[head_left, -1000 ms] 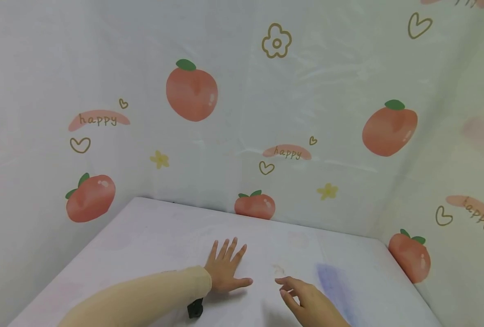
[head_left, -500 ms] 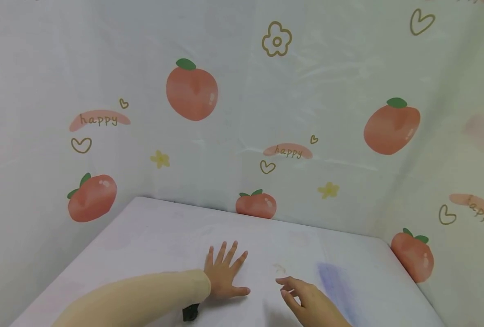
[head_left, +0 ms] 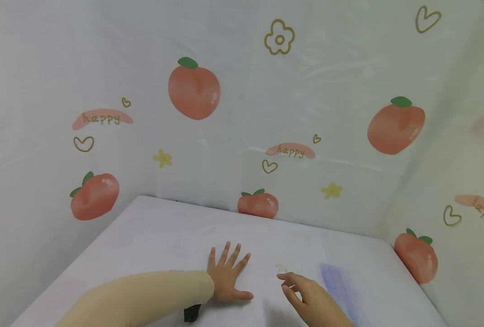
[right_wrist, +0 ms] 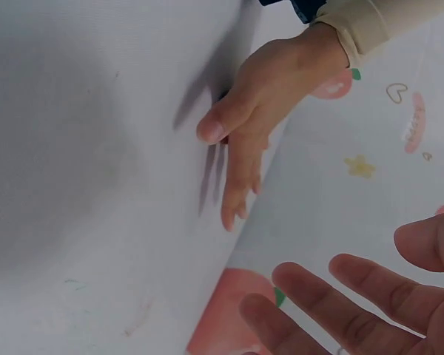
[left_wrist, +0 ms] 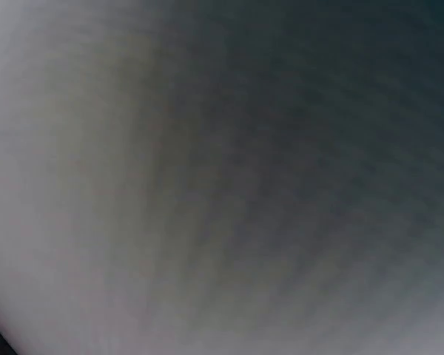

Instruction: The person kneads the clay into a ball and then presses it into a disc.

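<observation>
My left hand is at the middle of the white table, its fingers straight and spread wide with the back of the hand up. In the right wrist view the left hand is seen from the side, close to the table surface, casting a shadow. A small dark patch shows behind its thumb; what it is cannot be told. My right hand is to the right, apart from the left one, with fingers loosely bent and nothing held. The right wrist view shows those fingers separated. The left wrist view is only a grey blur.
The white table carries a blue-violet smear on the right and a faint brownish mark. A black device is at the left wrist. Pale curtains printed with peaches and hearts stand along the back and sides.
My left hand has turned slightly and drawn a little nearer to me, fingers still spread. My right hand stays nearly in place. The head view has shifted slightly.
</observation>
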